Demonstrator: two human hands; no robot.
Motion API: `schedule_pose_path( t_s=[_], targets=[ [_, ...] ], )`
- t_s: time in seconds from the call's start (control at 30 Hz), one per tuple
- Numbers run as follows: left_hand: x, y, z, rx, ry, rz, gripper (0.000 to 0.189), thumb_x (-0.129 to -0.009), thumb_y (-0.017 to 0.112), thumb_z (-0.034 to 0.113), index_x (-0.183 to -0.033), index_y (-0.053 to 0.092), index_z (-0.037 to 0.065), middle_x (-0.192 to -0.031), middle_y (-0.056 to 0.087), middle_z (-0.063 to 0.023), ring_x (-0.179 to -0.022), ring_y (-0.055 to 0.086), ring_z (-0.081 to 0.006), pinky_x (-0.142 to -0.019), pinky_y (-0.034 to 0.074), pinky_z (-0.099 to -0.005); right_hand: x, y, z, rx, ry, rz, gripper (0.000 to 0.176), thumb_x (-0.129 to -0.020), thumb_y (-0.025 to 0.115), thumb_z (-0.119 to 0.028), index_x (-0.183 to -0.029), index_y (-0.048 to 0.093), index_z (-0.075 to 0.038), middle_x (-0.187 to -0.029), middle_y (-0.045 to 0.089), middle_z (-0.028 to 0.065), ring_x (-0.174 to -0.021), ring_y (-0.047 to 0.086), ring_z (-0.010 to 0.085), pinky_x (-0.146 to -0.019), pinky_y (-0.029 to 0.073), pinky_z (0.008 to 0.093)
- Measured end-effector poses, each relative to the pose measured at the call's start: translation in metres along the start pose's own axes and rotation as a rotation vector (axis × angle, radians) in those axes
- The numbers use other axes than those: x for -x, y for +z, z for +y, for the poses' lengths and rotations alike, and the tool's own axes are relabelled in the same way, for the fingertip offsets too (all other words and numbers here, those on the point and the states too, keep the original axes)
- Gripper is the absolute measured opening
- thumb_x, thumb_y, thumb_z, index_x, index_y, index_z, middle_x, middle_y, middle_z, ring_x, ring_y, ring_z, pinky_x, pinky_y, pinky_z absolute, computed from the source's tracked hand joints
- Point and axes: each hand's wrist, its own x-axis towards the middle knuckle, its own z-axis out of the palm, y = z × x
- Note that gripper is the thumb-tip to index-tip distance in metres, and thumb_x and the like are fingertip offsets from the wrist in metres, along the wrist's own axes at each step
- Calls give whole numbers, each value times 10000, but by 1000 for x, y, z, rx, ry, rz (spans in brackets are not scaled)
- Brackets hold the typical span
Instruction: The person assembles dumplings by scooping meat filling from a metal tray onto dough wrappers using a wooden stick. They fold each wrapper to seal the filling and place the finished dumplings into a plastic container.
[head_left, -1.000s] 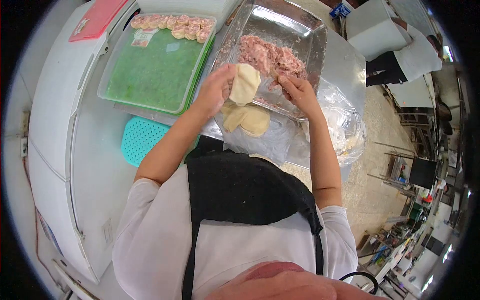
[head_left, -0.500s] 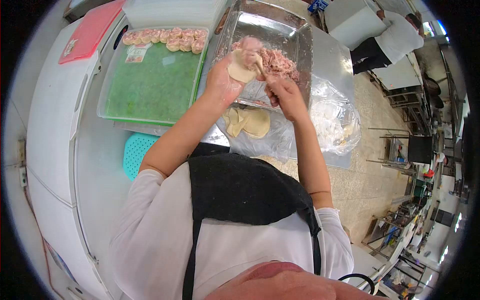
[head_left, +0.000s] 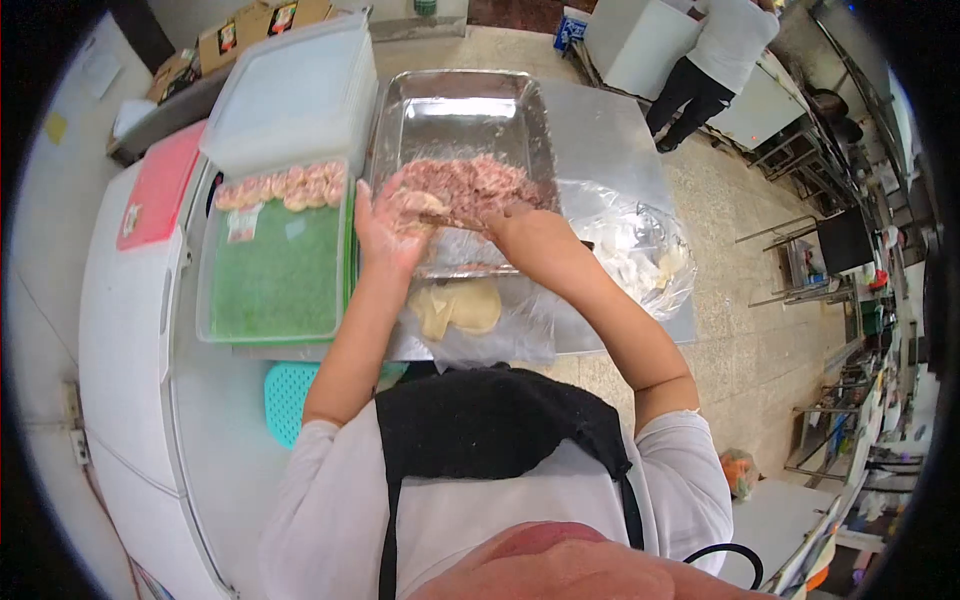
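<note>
My left hand (head_left: pixel 385 235) cups a round dough wrapper (head_left: pixel 418 202) at the near left of a metal tray, fingers curling up around it. Pink filling seems to lie on the wrapper, though blur hides the detail. My right hand (head_left: pixel 532 240) grips a thin flat spatula (head_left: pixel 462 221), its tip against the wrapper. Raw minced meat (head_left: pixel 470 180) is heaped in the metal tray (head_left: pixel 395 120) just beyond both hands. Several flat dough wrappers (head_left: pixel 470 308) lie on plastic at the near side of the tray.
At left, a green-bottomed plastic box (head_left: pixel 270 285) holds rows of filled dumplings (head_left: pixel 280 187). Behind it are stacked translucent boxes (head_left: pixel 295 90). A clear plastic bag (head_left: pixel 640 245) with pale contents lies right of the tray. A person (head_left: pixel 715 55) stands farther off at the upper right.
My view has tilted up, showing more beyond the table. My left hand has curled around the wrapper, and the spatula now lies nearly level against it.
</note>
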Motion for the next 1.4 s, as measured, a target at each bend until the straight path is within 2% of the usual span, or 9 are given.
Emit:
schedule_pose_path(
  t_s=[0.2, 0.33, 0.47, 0.53, 0.77, 1.07, 1.2, 1.33, 1.4],
  targets=[
    [11, 28, -18, 9, 65, 80, 502, -858, 602, 401, -1111, 509, -22, -1011, 587, -169, -932, 584, -327, -863, 488, -481, 6, 11, 20, -156, -102, 142, 198, -902, 532, -210, -909, 585, -20, -803, 602, 166, -746, 610, 367, -628, 491, 448],
    [23, 30, -23, -177, 5, -229, 481, -785, 663, 159, -1195, 474, -6, -1065, 570, -128, -917, 593, -266, -825, 520, -435, 13, -18, 52, -435, -115, 68, 241, -922, 525, -221, -879, 574, 11, -782, 583, 212, -721, 571, 402, -644, 456, 446],
    [37, 45, -20, -1182, 262, -347, 676, -719, 721, 35, -1326, 424, 75, -1135, 548, -76, -932, 578, -169, -809, 511, -348, 29, -54, 59, -636, -57, -75, 251, -926, 514, -233, -882, 599, 0, -808, 612, 228, -762, 588, 411, -668, 449, 459],
    [27, 50, -21, -1690, 827, -614, 556, -689, 778, 79, -1195, 549, 71, -1098, 587, -55, -864, 587, -107, -725, 507, -275, 32, -55, 63, -626, -97, -66, 251, -924, 523, -237, -894, 606, -1, -813, 615, 225, -762, 588, 409, -671, 452, 454],
    [29, 55, -17, -1806, 199, -565, 285, -689, 773, 144, -927, 647, 47, -881, 655, -76, -835, 609, -179, -758, 477, -327, 25, 6, 89, -762, -255, -20, 265, -922, 566, -270, -973, 621, -16, -819, 628, 173, -739, 597, 359, -676, 474, 374],
    [-33, -45, -13, -1858, 359, -90, 488, -674, 784, 384, -985, 655, 31, -961, 678, -149, -890, 640, -241, -781, 486, -350, 20, 9, 70, -196, -246, 307, 185, -848, 569, -241, -1000, 635, -159, -787, 620, 105, -664, 641, 290, -571, 517, 434],
    [9, 9, -26, -1967, 246, -29, 571, -666, 807, 386, -1045, 622, 1, -988, 671, -141, -919, 637, -236, -830, 483, -336, 9, 43, 95, 105, 8, 71, 182, -863, 548, -200, -1010, 645, -156, -848, 607, 113, -770, 639, 303, -613, 509, 415],
    [24, 10, -15, -1683, 144, -132, 506, -719, 791, 183, -1150, 574, 33, -1079, 622, -100, -842, 607, -125, -740, 492, -277, 18, 12, 121, -143, 107, -82, 253, -910, 509, -198, -1103, 643, -104, -921, 641, 187, -824, 640, 321, -686, 500, 389],
    [27, 10, -8, -1701, 484, -312, 474, -715, 788, 261, -1074, 609, 8, -983, 668, -123, -922, 622, -193, -826, 474, -327, 24, -11, 113, -328, 82, -45, 245, -911, 525, -210, -1084, 647, -86, -919, 645, 192, -821, 632, 328, -691, 492, 377]
  ],
)
